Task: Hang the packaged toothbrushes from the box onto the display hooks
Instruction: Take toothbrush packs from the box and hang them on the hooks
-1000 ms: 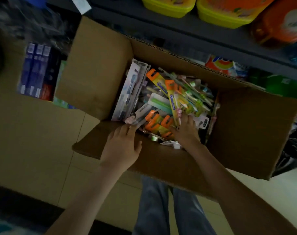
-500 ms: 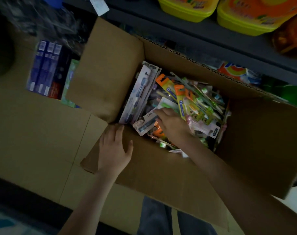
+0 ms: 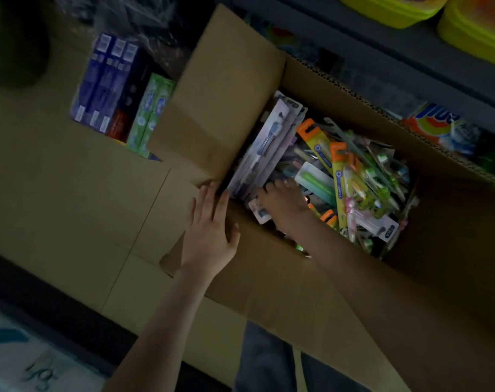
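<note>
The packaged toothbrushes (image 3: 339,176) lie piled in an open box (image 3: 269,278).
The right hand (image 3: 283,205) reaches in among the packs, fingers bent; the view is too dim to tell if it grips one. The left hand (image 3: 209,230) lies flat, fingers straight, on the box's near flap.

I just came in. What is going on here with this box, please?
A person stands over an open cardboard box full of packaged toothbrushes. The left hand rests flat on the near edge of the box, as if to steady it. The right hand reaches into the pile, over a small white pack. Whether its fingers grip anything cannot be seen. No pack is out of the box yet. Toothpaste boxes lie beside it.
</note>
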Available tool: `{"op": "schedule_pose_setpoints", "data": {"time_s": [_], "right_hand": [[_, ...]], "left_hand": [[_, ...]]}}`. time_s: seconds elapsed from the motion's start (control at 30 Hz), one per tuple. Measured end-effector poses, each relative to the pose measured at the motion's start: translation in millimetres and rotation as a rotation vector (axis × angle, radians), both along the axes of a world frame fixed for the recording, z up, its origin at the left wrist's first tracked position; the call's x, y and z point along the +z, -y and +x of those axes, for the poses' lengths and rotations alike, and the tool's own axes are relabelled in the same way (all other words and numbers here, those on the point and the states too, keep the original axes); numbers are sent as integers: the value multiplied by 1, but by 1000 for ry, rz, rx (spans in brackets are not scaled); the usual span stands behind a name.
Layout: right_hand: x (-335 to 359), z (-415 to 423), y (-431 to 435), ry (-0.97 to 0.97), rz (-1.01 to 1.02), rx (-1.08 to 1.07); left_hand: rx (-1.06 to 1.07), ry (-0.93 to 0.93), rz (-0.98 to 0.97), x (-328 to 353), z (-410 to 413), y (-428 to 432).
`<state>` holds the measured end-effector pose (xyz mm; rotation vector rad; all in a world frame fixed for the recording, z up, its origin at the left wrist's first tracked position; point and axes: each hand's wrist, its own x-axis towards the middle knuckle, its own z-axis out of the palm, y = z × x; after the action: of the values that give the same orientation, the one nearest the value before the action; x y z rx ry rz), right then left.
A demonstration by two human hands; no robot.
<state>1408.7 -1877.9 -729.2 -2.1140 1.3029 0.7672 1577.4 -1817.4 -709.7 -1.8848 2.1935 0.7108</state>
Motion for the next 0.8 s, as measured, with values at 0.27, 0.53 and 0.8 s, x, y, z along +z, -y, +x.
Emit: {"op": "schedule_pose_setpoints", "data": {"time_s": [0.27, 0.53, 0.8], "right_hand": [[50, -22, -24, 397, -417, -67], [93, -54, -51, 424, -383, -156], [109, -99, -63, 727, 17, -1637]], "left_hand": [[262, -561, 308, 60, -34, 32], [439, -816, 671, 93, -49, 37], [341, -763, 732, 101, -99, 15]]}}
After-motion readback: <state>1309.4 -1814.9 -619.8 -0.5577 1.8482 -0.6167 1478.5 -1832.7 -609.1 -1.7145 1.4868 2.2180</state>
